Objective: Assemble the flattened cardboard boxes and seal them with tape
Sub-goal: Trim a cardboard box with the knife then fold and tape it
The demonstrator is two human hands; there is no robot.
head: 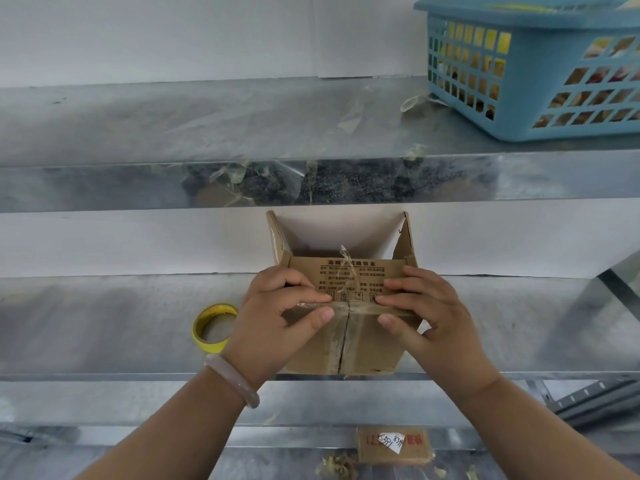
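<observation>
**Box held at taped edge, both hands**

The box (367,348) lies on its side on a metal shelf (104,323). Its open flaps point away from the person; its seamed face points toward them. A strip of clear tape (360,308) runs along the edge between the printed upper face and the seamed face.

The left hand (273,313) grips the left part of this edge, with curled fingers (304,297) on the upper face and the thumb on the seamed face. The right hand (433,317) grips the right part in the same way. A bracelet (230,377) sits on the left wrist.

A yellow roll (211,329) lies flat just left of the box, partly behind the left hand. A blue basket (540,81) stands above and right of the box, one shelf up. A small carton (393,445) lies below the box.
</observation>
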